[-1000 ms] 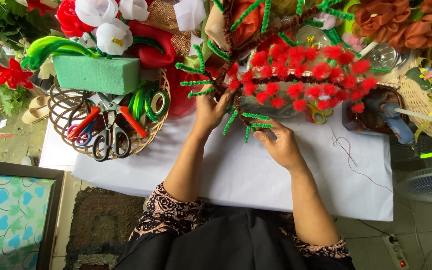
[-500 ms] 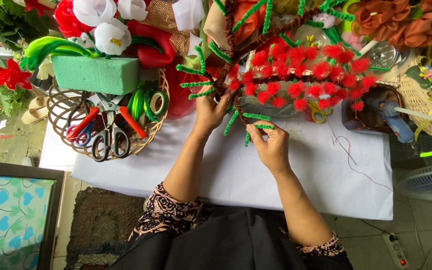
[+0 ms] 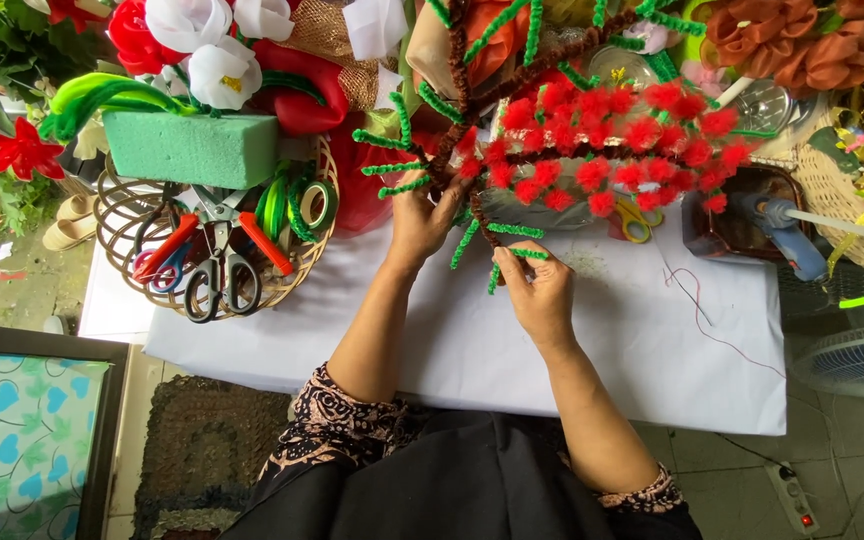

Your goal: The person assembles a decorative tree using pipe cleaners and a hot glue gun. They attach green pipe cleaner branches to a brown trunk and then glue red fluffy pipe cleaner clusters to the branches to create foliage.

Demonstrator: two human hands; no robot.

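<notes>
Centre frame: left hand (image 3: 422, 215) clamped on brown stem (image 3: 452, 150), right hand (image 3: 542, 290) pinching green fuzzy leaf (image 3: 522, 255); hard tugging might snap or loosen the red-blossomed branch (image 3: 612, 150).

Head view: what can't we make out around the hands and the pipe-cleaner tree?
- Left hand fingertips: buried among the brown branches, grip unclear.
- Right hand: pinches a green pipe cleaner, but its lower end is hidden by the fingers.
- Tree top: cut off by the upper edge.
- Glue gun: nozzle tip too small to judge.
</notes>
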